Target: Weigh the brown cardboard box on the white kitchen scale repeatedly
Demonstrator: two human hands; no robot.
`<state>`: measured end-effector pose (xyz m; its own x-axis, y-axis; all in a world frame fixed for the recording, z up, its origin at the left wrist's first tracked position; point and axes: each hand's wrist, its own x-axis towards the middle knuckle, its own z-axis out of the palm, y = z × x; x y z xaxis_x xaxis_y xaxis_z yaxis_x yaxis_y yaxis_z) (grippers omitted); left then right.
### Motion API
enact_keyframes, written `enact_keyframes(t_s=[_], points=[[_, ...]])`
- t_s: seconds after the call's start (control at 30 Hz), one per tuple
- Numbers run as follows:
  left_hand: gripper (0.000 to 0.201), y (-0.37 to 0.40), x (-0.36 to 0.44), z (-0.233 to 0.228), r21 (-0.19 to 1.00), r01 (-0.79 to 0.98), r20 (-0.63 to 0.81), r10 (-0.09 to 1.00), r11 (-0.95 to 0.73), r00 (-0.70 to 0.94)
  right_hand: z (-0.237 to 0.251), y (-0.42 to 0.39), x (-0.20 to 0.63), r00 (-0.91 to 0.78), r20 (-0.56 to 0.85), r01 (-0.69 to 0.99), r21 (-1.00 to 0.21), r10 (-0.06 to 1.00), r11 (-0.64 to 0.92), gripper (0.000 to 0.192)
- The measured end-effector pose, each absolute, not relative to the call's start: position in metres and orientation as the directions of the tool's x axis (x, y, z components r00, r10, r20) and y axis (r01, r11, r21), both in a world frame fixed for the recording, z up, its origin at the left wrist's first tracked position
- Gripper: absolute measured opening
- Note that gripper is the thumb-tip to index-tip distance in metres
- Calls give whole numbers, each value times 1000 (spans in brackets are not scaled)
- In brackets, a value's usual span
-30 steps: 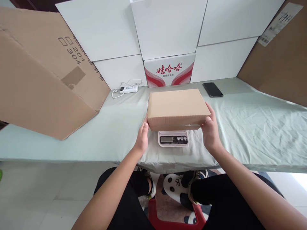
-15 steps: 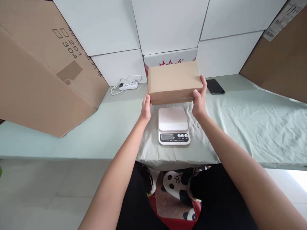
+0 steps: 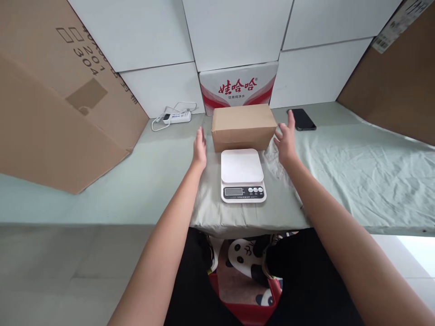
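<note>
A closed brown cardboard box (image 3: 243,120) rests on the green-covered table, just behind a white kitchen scale (image 3: 242,166). The scale's plate is bare, and its display and buttons face me. My left hand (image 3: 200,147) is beside the box's left side, apart from it, with the fingers stretched out. On the other side, my right hand (image 3: 285,141) is off the box's right edge, fingers spread and holding nothing. Its raised index finger overlaps the near corner of a black smartphone (image 3: 304,119) in this view.
Behind the brown box stands a white and red carton (image 3: 205,88) against white panels (image 3: 234,36). A white power strip (image 3: 177,118) with a cable lies back left. Large cardboard pieces flank the table, left (image 3: 44,117) and right (image 3: 394,90). The tablecloth (image 3: 360,181) is wrinkled at right.
The brown box has come down from above the scale onto the table behind it. Both hands have let go and moved apart from its sides.
</note>
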<state>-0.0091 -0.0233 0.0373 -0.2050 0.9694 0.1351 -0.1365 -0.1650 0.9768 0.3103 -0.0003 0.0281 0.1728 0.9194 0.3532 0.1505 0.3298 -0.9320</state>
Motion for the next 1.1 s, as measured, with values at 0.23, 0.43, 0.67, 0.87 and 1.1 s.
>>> enact_keyframes(t_s=[0.23, 0.43, 0.67, 0.87, 1.1], points=[[106, -44, -47, 40, 992, -73, 76, 963, -98, -258, 20, -17, 353, 272, 247, 49, -969, 930, 243, 94], [105, -43, -30, 32, 995, -70, 60, 988, -70, -139, 17, -23, 328, 158, 191, 0, -981, 969, 193, 88], [89, -43, -3, 30, 989, -106, 97, 995, -100, -32, 27, -28, 286, 82, 194, -20, -980, 978, 196, 75], [85, -49, -1, 32, 989, -102, 103, 994, -104, -20, 31, -32, 278, 64, 198, -57, -978, 978, 201, 76], [81, -49, 0, 35, 989, -101, 110, 994, -112, -25, 30, -30, 279, 92, 190, -59, -979, 977, 196, 80]])
